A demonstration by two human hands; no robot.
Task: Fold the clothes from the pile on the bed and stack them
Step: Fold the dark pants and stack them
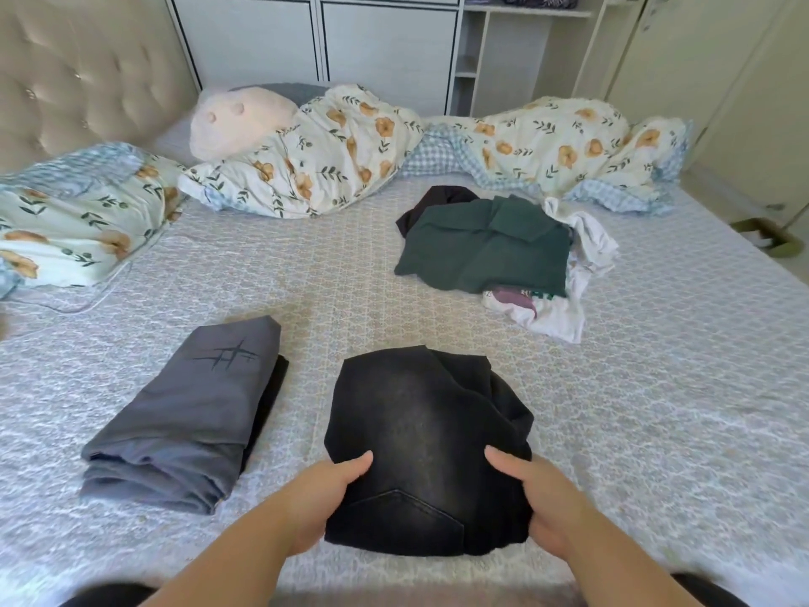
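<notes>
The left hand (326, 497) and the right hand (540, 497) both hold the near end of the folded black jeans (416, 431), one at each side. Each thumb lies on top of the dark cloth and the other fingers are curled under the edge, so both hands have a firm hold of the same garment. The jeans rest on the bed (678, 409) directly in front of the person, at about 6 o'clock in the view, with a back pocket showing near the wrists.

At about 8 o'clock from the jeans, just beside them, lies the stack of folded clothes (184, 431): a grey piece on top and something darker under it. Well apart, at about 1 o'clock, is the pile (494, 247) not yet folded, with a dark green garment on top and white clothes below (a dark piece also looks out behind). Further away, along the head of the bed, lies a flowered duvet (332, 146) with a pale plush toy (240, 120) on it.

I think the next step is to carry the jeans onto the stack. The risk is at the far right corner, where the fold looks loose and bunched. If the hands lift only the near end, the far layers can slide open. Also the jeans look heavy and thick, so they can push the grey stack crooked if they land off its middle.
</notes>
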